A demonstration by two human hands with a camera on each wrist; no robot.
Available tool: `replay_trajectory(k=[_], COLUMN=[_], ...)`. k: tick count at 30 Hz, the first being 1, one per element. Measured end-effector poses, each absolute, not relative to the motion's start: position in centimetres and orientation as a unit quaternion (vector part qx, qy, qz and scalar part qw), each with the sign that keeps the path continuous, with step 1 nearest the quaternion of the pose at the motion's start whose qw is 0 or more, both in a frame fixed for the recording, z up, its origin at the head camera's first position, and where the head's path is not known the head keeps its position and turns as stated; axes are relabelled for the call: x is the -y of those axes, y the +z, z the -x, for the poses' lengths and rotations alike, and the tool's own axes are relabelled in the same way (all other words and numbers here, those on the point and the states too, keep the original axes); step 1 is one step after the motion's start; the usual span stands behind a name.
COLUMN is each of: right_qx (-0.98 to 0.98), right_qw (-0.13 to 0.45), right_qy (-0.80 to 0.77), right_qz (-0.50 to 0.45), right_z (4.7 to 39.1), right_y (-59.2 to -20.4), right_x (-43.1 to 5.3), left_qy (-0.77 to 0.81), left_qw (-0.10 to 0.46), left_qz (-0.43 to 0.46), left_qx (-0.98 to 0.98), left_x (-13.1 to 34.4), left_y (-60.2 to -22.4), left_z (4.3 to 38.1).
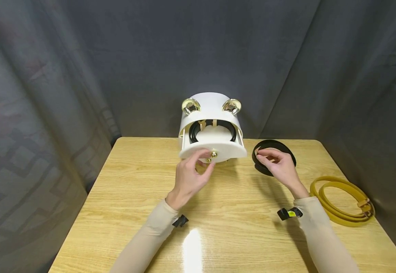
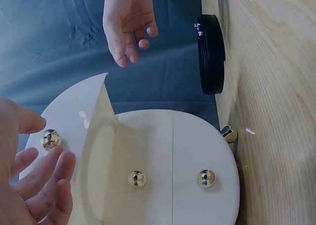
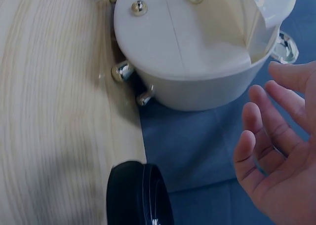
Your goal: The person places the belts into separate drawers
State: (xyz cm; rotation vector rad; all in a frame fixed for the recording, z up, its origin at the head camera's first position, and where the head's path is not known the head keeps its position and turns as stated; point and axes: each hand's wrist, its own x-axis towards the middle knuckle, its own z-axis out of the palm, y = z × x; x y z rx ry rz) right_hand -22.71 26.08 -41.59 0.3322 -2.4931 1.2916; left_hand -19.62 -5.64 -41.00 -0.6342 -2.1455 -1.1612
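the l hand [image 1: 190, 177] is by the gold knob [image 2: 51, 139] on the white box's [image 1: 210, 101] top drawer [image 1: 233, 149], w/ fingers a bit bent & loose, not pinching; can't tell if they touch it. the drawer is pulled out w/ a black loop [image 1: 193, 132] inside. the r hand [image 1: 280, 165] is loose too, holding nothing, up above the black roll [image 1: 288, 153] on the wood table [image 1: 133, 182]. a yellow strap [image 1: 366, 206] lies rolled up nr the r edge.
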Motion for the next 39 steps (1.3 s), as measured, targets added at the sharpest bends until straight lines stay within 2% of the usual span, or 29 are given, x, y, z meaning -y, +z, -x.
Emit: replay_trajectory(k=[17, 27, 39], right_qx=[0.884, 0.901, 0.909], right_qw=[0.144, 0.112, 0.102], right_qy=[0.435, 0.417, 0.403], right_qz=[-0.09, -0.05, -0.031], right_z=[22.5, 22.2, 22.1], right_y=[-43.8, -45.5, -46.5], right_x=[-29.0, -30.7, -31.5], left_qy=[-0.477, -0.481, -0.486], left_qw=[0.277, 0.285, 0.298], left_qz=[0.233, 0.216, 0.216], left_qx=[0.801, 0.8, 0.793], left_x=[4.8, 4.6, 4.5], left_y=[-41.3, -41.2, -40.8], left_z=[20.1, 20.2, 20.4])
